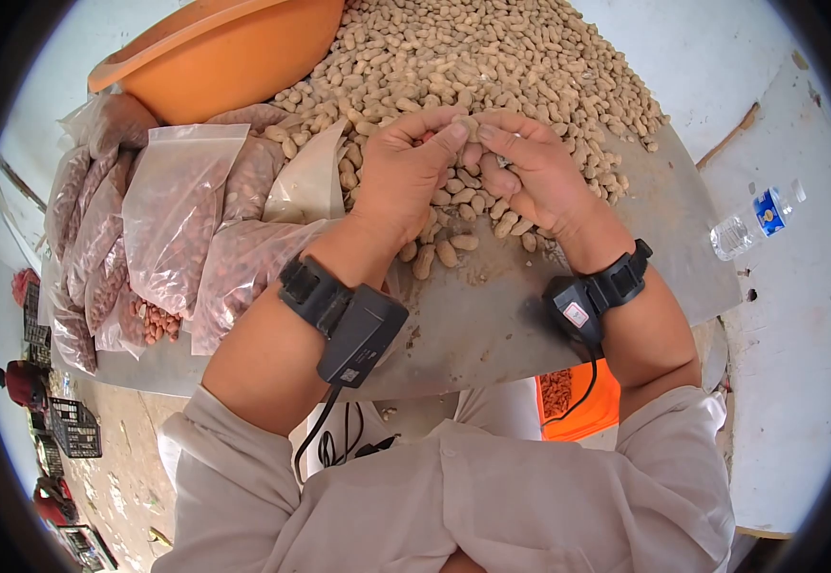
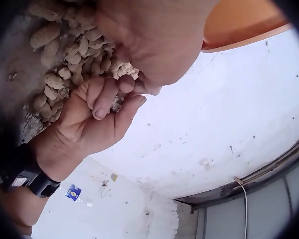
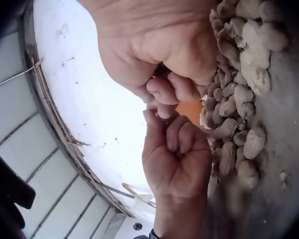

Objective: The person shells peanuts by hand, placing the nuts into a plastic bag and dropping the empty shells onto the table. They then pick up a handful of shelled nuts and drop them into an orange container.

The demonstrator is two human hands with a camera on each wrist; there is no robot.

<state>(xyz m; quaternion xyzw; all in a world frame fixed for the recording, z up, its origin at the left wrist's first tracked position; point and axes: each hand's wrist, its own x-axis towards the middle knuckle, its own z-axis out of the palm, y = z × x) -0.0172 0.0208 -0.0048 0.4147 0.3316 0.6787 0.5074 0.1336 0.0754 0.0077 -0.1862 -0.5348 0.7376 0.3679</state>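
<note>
Peanut pile (image 1: 501, 57) ahead, bags (image 1: 172, 210) crowding left

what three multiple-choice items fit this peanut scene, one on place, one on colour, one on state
1. Where does the water bottle lie?
A) among the plastic bags
B) on the white surface at the person's right
C) on the person's lap

2. What colour is the basin beside the peanut pile?
A) blue
B) green
C) orange

3. How are the left hand and right hand?
A) flat and open
B) fingers curled, pinching a peanut between them
C) each holding a bag

Answers:
1 B: the head view shows it lying apart from the pile, on the white surface.
2 C: its rim and wall are plainly orange.
3 B: both wrist views show curled fingers meeting over the pile.
</note>
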